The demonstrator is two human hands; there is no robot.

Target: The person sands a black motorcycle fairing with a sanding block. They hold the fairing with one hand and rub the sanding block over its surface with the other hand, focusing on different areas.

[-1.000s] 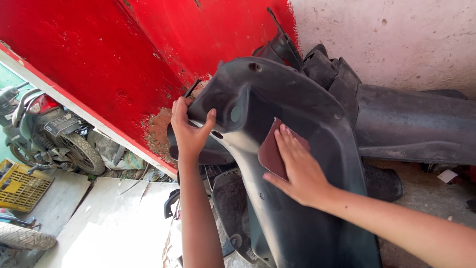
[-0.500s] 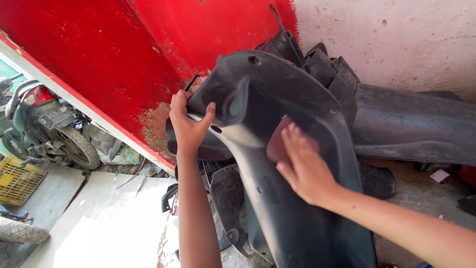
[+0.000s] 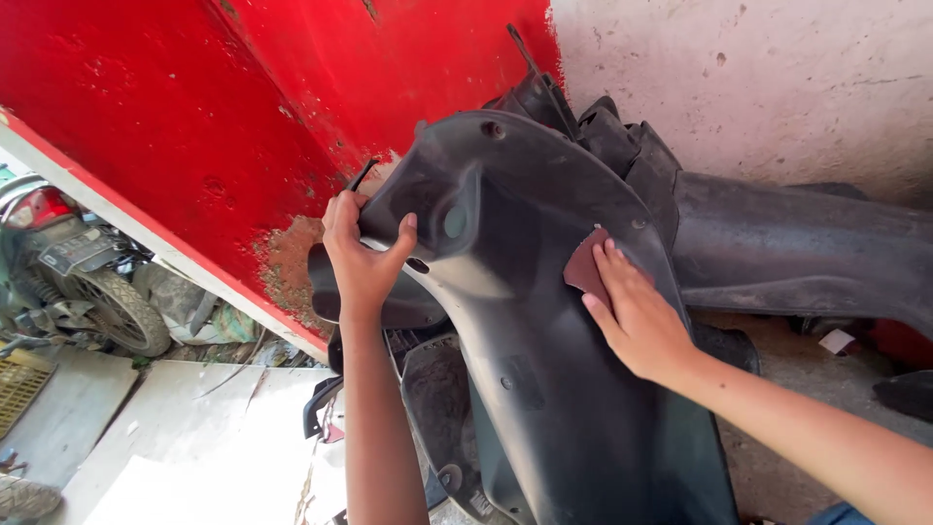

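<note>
The big black plastic scooter panel (image 3: 544,389) stands upright in the middle, leaning up toward the red wall (image 3: 175,126). It is dusty and grey in spots. The left hand (image 3: 362,255) grips the panel's left edge, near the top. Its fingers curl round the edge and its thumb sticks up against the front, so this hand is closed on the panel. The right hand (image 3: 637,316) lies flat on the panel's right side, fingers held together and pointing up. Under those fingers is a small reddish-brown piece of sandpaper (image 3: 586,267), pressed onto the panel. Only its upper left corner peeks out from under the fingers.

Behind the panel, to its right, more black plastic parts (image 3: 797,248) lean on a pale rough wall (image 3: 758,78). Below the panel sits another dark part (image 3: 437,399). Far to the panel's left, past the red wall, a parked motorbike (image 3: 78,282) stands on the ground, with a yellow crate (image 3: 19,389) near it.
</note>
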